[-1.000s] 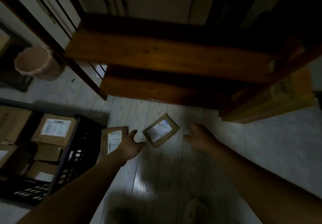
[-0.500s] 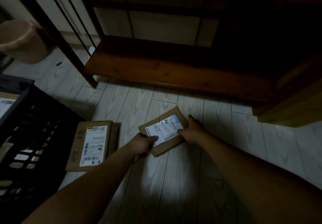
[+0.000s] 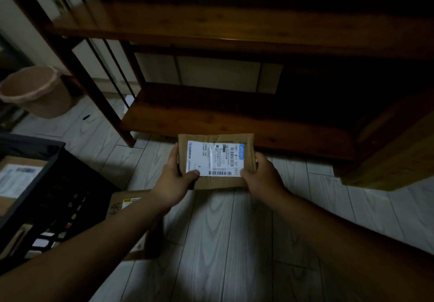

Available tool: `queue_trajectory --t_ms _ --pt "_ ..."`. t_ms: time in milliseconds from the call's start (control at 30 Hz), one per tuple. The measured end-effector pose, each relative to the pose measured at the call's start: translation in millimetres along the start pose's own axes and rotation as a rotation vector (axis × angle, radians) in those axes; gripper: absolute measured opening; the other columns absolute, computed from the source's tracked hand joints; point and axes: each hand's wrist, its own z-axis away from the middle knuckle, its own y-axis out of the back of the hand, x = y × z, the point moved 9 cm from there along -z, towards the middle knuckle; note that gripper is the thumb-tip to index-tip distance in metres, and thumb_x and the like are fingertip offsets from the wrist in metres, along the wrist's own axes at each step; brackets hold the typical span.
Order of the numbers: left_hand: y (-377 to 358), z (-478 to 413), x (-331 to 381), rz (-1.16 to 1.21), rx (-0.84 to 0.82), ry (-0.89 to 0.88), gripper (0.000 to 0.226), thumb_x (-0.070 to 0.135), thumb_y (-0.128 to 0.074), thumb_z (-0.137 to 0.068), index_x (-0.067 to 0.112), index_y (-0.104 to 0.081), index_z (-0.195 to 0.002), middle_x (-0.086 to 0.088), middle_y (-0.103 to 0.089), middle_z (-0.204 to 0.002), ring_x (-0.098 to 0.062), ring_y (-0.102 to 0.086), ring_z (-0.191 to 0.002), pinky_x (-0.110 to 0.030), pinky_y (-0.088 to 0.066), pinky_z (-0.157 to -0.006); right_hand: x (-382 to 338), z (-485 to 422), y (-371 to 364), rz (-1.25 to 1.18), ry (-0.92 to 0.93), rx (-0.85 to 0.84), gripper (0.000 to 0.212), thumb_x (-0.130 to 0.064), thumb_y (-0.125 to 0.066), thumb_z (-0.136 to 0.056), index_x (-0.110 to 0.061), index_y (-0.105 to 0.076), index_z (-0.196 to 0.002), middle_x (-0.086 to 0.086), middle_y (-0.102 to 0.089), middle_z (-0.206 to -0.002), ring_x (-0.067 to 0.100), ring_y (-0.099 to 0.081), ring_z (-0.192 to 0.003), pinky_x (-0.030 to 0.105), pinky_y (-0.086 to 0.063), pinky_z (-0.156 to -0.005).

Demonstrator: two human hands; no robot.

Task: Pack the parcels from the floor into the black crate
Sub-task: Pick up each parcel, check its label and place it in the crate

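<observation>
A small flat cardboard parcel with a white shipping label is held up off the floor, level, in front of me. My left hand grips its left edge with the thumb on the label. My right hand grips its right edge. A second cardboard parcel lies on the pale plank floor under my left forearm, mostly hidden. The black crate stands at the left, with a labelled parcel inside it.
A dark wooden shelf unit stands right behind the held parcel, its low shelf near floor level. A pinkish bin is at the far left. A yellowish box sits at the right by the shelf leg.
Both hands closed on the small parcel on the floor, then lifted it and turned it square to me. The view has moved closer to the shelf.
</observation>
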Motion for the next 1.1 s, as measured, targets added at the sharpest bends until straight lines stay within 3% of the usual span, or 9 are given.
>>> queue_trajectory --t_ms 67,233,367,500,567,700,767,900,1100 --pt "6.2 5.4 19.5 0.003 0.022 -0.056 0.08 0.002 -0.053 -0.091 0.034 -0.006 -0.148 0.002 -0.049 -0.131 -0.019 -0.054 -0.116 -0.029 -0.053 -0.088 -14.5 4.7 8.7 -0.033 0.028 0.034 0.047 -0.022 -0.059 -0.091 -0.022 -0.043 -0.135 0.003 -0.053 -0.132 0.019 -0.056 -0.111 0.024 -0.044 -0.072" --pt "36.0 60.1 86.4 0.121 0.145 -0.019 0.072 0.004 -0.052 -0.092 0.029 -0.011 -0.147 0.007 -0.045 -0.122 -0.007 -0.054 -0.104 -0.019 -0.049 -0.082 -86.2 53.3 50.5 -0.086 0.035 0.064 0.056 -0.027 -0.057 -0.093 -0.026 -0.035 -0.144 0.001 -0.043 -0.142 0.02 -0.044 -0.128 0.041 -0.044 -0.102" --pt "73.6 119.0 163.4 0.128 0.184 0.038 0.064 0.007 -0.052 -0.093 0.029 -0.022 -0.145 0.01 -0.051 -0.121 0.003 -0.054 -0.098 -0.015 -0.047 -0.082 -173.9 118.1 103.2 -0.1 0.006 0.038 0.055 -0.025 -0.055 -0.095 -0.026 -0.033 -0.145 0.002 -0.037 -0.143 0.019 -0.041 -0.129 0.025 -0.036 -0.095" --pt "126.1 184.0 272.6 0.079 0.148 0.048 0.063 0.013 -0.053 -0.094 0.031 -0.023 -0.147 0.01 -0.053 -0.126 -0.006 -0.056 -0.11 -0.029 -0.045 -0.097 -279.5 189.0 165.5 -0.081 0.002 -0.004 0.056 -0.024 -0.054 -0.095 -0.028 -0.031 -0.146 0.002 -0.033 -0.143 0.02 -0.039 -0.13 0.024 -0.033 -0.092" --pt "154.8 220.8 328.9 0.067 0.139 0.054 0.061 0.017 -0.052 -0.094 0.033 -0.024 -0.146 0.01 -0.053 -0.126 -0.008 -0.054 -0.111 -0.022 -0.045 -0.093 -332.4 227.4 195.4 -0.081 -0.005 -0.015 0.057 -0.025 -0.055 -0.095 -0.029 -0.03 -0.146 0.002 -0.032 -0.144 0.02 -0.038 -0.13 0.025 -0.033 -0.094" --pt "201.7 297.7 423.7 0.051 0.119 0.028 0.053 0.015 -0.051 -0.095 0.036 -0.029 -0.138 0.02 -0.054 -0.107 0.005 -0.055 -0.094 0.001 -0.043 -0.064 -421.3 304.3 245.4 -0.063 0.007 -0.008 0.061 -0.027 -0.055 -0.094 -0.027 -0.026 -0.148 0.003 -0.031 -0.146 0.023 -0.037 -0.133 0.035 -0.037 -0.104" --pt "222.0 332.0 457.2 0.062 0.108 0.013 0.051 0.014 -0.05 -0.095 0.042 -0.03 -0.133 0.024 -0.055 -0.104 0.003 -0.057 -0.096 -0.004 -0.046 -0.068 -455.6 340.2 262.7 -0.065 0.037 0.002 0.061 -0.026 -0.056 -0.093 -0.029 -0.028 -0.147 0.003 -0.034 -0.144 0.022 -0.04 -0.13 0.038 -0.04 -0.104" --pt "260.3 394.9 504.6 0.044 0.162 -0.041 0.05 0.023 -0.052 -0.094 0.044 -0.034 -0.136 0.01 -0.061 -0.115 -0.014 -0.06 -0.108 -0.036 -0.049 -0.095 -509.0 399.5 287.8 -0.068 0.149 0.036 0.058 -0.025 -0.057 -0.092 -0.03 -0.033 -0.145 0.002 -0.042 -0.136 0.017 -0.047 -0.119 0.03 -0.041 -0.093" --pt "315.1 483.3 542.8 0.067 0.318 -0.097 0.057 0.026 -0.054 -0.093 0.034 -0.029 -0.144 0.003 -0.056 -0.118 -0.017 -0.06 -0.103 -0.041 -0.048 -0.096 -575.1 474.6 294.1 -0.091 0.301 -0.027 0.066 -0.027 -0.056 -0.093 -0.036 -0.021 -0.149 -0.005 -0.037 -0.144 0.016 -0.041 -0.13 0.032 -0.037 -0.103"
